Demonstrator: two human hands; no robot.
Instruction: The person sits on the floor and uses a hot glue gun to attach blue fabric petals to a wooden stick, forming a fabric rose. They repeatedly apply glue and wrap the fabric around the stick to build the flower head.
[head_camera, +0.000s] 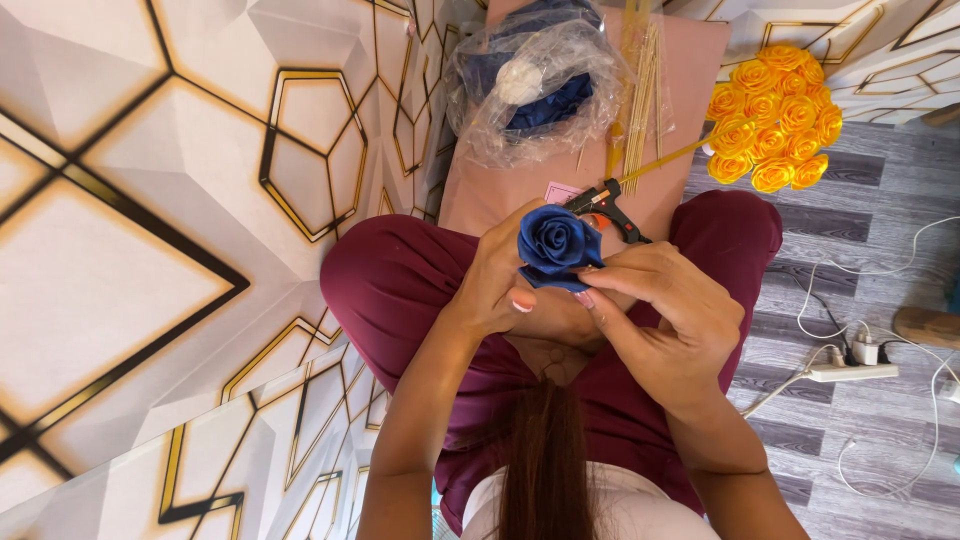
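Fingers of left hand (500, 280) and right hand (660, 320) close around one blue fabric rose (556, 243) above the lap; one glue gun (607, 205) and one clear plastic bag (535, 85) lie on the pink board (690, 70).

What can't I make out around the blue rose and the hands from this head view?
- Underside and stem of the blue rose: covered by the left hand and right hand.
- Glue gun handle: partly behind the rose.
- Contents of the plastic bag: blurred by crinkled film, cut by the top edge.

White wall (120, 200) with gold-and-black hexagons; grey plank floor (860, 190).
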